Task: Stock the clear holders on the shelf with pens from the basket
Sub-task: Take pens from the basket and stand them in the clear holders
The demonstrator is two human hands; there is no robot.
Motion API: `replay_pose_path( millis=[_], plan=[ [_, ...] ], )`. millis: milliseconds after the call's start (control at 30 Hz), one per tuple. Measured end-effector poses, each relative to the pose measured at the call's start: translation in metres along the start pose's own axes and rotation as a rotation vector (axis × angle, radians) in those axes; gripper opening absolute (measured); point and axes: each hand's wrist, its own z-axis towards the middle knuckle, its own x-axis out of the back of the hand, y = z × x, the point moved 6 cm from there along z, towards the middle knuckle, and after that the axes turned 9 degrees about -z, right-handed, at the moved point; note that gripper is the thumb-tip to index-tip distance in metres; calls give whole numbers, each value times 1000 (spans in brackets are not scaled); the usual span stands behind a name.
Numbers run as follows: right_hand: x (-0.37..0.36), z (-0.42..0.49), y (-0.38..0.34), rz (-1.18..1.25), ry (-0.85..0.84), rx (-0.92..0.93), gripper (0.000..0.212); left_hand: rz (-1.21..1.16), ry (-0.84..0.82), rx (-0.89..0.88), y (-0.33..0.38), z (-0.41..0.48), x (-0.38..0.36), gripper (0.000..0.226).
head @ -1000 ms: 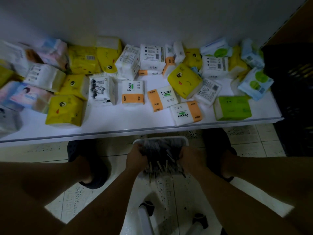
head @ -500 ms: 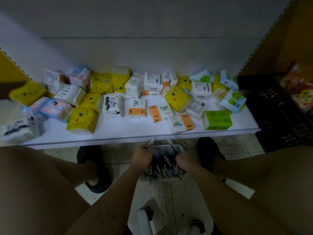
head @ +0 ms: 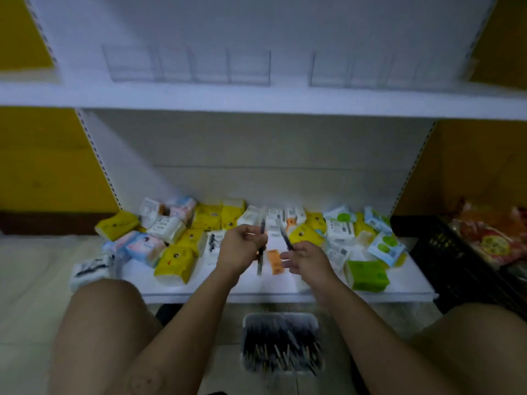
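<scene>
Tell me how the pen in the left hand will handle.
Probably stiff: the pen runs straight though the left hand pinches only its middle. Likely light, as a pinch alone carries it. Slim, so it may roll if laid flat.

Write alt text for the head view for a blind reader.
The left hand and right hand each hold a dark pen above a low shelf strewn with tissue packs. A basket of pens sits on the floor below; clear holders stand on the upper shelf.

Over a white shelf [head: 285, 286] of soft tissue packs [head: 174, 259], the left grip [head: 241, 246] holds a dark slim pen [head: 260, 263] upright; the right grip [head: 306, 259] pinches a second dark pen [head: 285, 238], tilted leftward.
</scene>
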Motion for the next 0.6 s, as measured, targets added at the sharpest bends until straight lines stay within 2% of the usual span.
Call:
replay_pose_path(
  millis=[433,600],
  plan=[
    [26,-51,-213,48,97,485,14,-36,39,-385,204,-34,37,15],
    [27,-52,-269,68,113,551,21,9,87,-528,265,-40,49,13]
  ],
)
